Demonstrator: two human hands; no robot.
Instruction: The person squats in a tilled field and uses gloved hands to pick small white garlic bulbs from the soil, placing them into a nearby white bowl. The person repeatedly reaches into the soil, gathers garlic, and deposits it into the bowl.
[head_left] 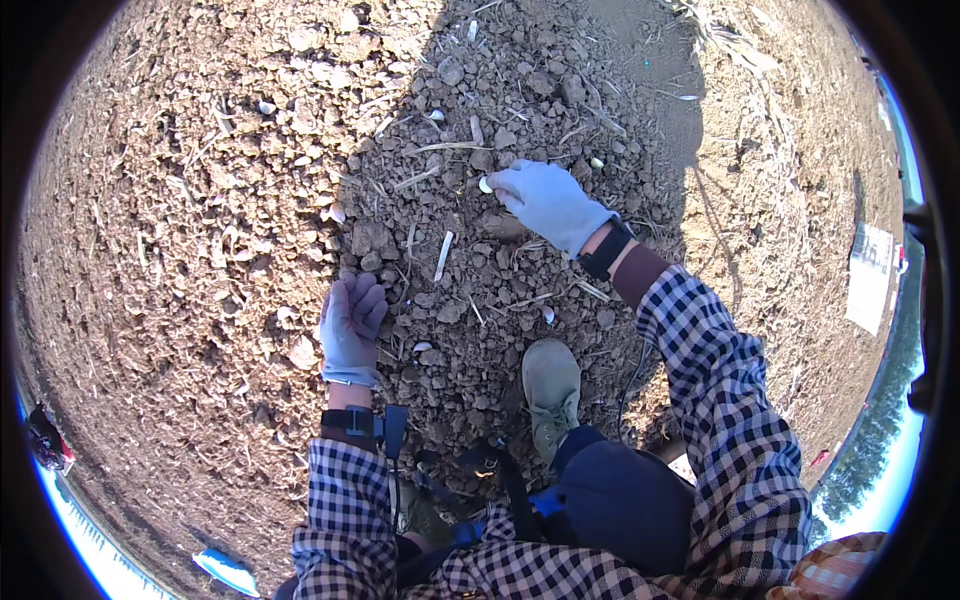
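Observation:
My right hand, in a pale grey glove, reaches over the clods with its fingertips pinched on a small whitish garlic clove. My left hand, gloved the same way, is low over the soil to the left, its fingers curled inward; whatever they may hold is hidden. Similar cloves lie scattered on the ground: one clove right of my right hand, another clove beyond my left hand, one clove beside my left wrist, and a clove just ahead of my shoe.
Lumpy brown soil with bits of dry straw spreads all around. My shoe stands on it between my arms. A cable hangs by my right sleeve. A whitish sheet lies far right, and a blue-white object lies lower left.

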